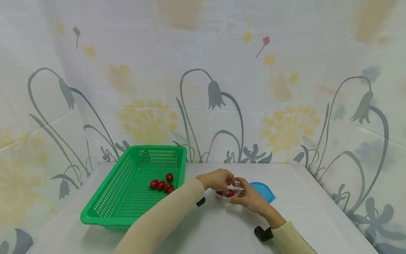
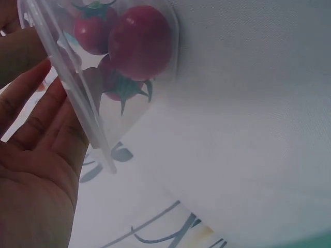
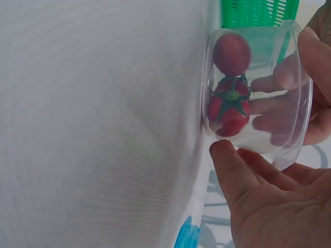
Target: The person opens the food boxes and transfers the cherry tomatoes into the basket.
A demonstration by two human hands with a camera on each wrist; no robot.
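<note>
A clear plastic tub point(image 1: 226, 197) stands on the white tablecloth with red cherry tomatoes point(image 3: 231, 54) at its bottom, some with green stems. My left hand point(image 1: 219, 180) reaches over the rim from the left. Through the clear wall in the right wrist view, its fingers point(image 3: 266, 106) point down toward the tomatoes, with none between them. My right hand point(image 1: 250, 198) holds the tub from the right, thumb on the near side and fingers round the far side. In the left wrist view the left palm point(image 2: 36, 191) is beside the tub's rim.
A green perforated basket point(image 1: 108, 221) stands at the left, with several cherry tomatoes point(image 1: 161, 186) in its right part. A blue lid point(image 1: 263, 191) lies behind the right hand. A flower-patterned cloth point(image 1: 203, 123) hangs behind the table.
</note>
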